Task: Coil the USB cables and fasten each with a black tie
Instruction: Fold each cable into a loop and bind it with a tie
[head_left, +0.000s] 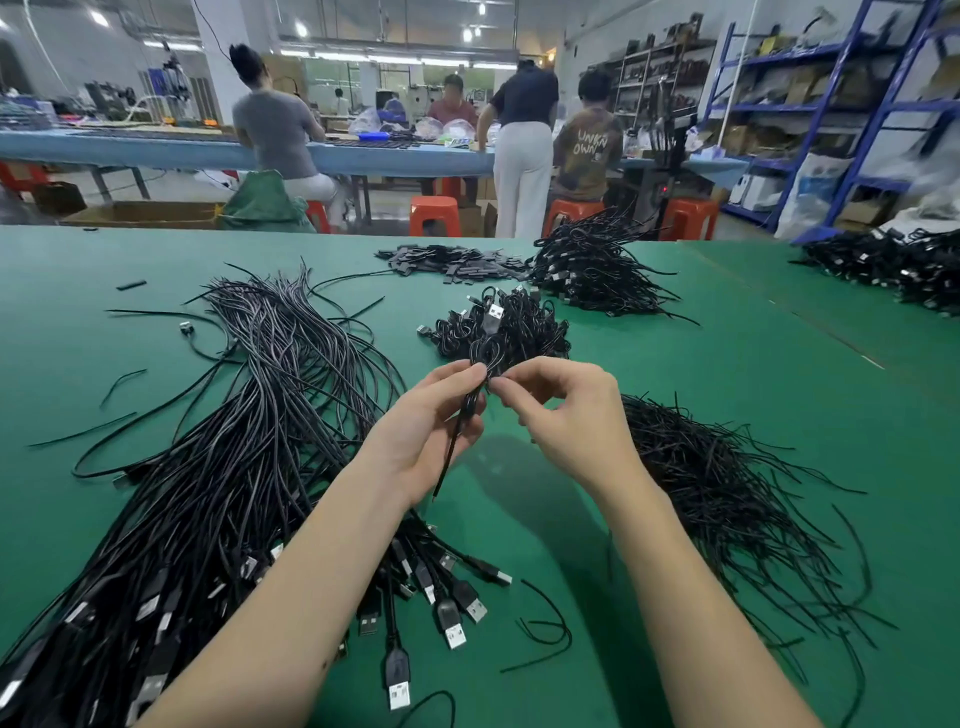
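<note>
Left hand (426, 423) pinches a coiled USB cable (491, 343), thin black wire in small loops with a silver plug sticking up on the far side, held above the green table (727, 364). One loose wire end hangs down across the palm. Right hand (563, 410) pinches the same coil from the right, fingertips touching it, likely on a black tie, too small to tell. Uncoiled cables (234, 441) lie left, loose ties (727, 493) right.
</note>
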